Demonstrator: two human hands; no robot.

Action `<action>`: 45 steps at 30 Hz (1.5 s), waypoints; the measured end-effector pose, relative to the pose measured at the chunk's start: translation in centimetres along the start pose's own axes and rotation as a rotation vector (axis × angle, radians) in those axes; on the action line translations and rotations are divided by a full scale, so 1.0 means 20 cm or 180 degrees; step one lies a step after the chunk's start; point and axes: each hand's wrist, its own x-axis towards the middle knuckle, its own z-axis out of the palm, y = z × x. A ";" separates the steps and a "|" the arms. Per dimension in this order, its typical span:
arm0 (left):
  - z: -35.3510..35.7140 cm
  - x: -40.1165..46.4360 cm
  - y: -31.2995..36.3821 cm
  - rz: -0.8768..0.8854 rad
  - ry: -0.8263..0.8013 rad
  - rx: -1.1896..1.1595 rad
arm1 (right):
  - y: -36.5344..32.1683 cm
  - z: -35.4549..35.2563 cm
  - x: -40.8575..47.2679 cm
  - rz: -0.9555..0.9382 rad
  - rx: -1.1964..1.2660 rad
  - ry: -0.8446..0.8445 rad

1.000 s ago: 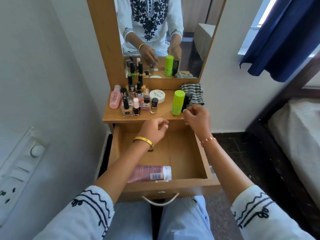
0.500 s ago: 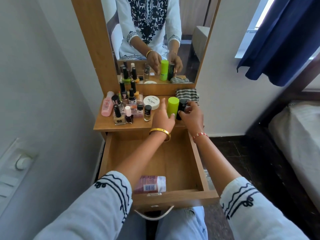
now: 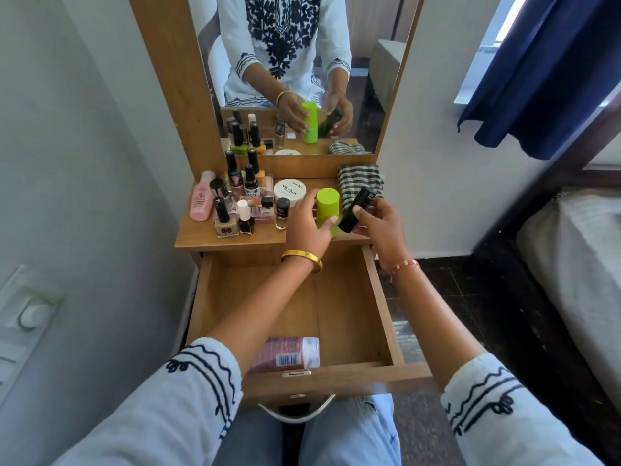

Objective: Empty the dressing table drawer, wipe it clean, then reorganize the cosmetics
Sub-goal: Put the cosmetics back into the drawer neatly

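Gripping the lime-green tube [image 3: 326,210] around its middle, the left hand [image 3: 307,230] holds it upright at the front edge of the dressing table shelf [image 3: 201,238], cap up and long axis close to vertical; whether its base rests on the wood or has lifted clear is hard to tell, since the fingers cover it. Just beside it, the right hand [image 3: 379,227] pinches a black tube [image 3: 357,208] near its lower end, and this one is tilted, its upper end leaning up and away to the right, toward the striped cloth [image 3: 358,178] at the back. Both hands are therefore full and sit directly above the far lip of the open drawer [image 3: 378,297], which lies toward the person from them. Apart from a pink bottle [image 3: 289,354] lying on its side against the front wall at the left, the drawer floor is bare wood. The nail polish bottles [image 3: 235,203] and a round white jar [image 3: 289,191] stand clustered on the shelf well left of the hands. Going by that layout, refilling seems under way, and the coming move is probably a short pull down and back into the drawer, each hand about equally near.
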 end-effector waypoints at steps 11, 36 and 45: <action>-0.14 -0.29 -0.06 0.0324 -0.0097 -0.0169 | 0.02 -0.03 -0.09 0.0257 0.0403 -0.0604; -0.10 -0.40 -0.21 -0.0464 -0.0983 -0.0178 | -0.08 0.18 0.03 -0.0484 -0.1965 -0.0106; -0.09 -0.38 -0.23 -0.0642 -0.0844 -0.0427 | -0.07 0.04 -0.24 0.0397 -0.1877 -0.0894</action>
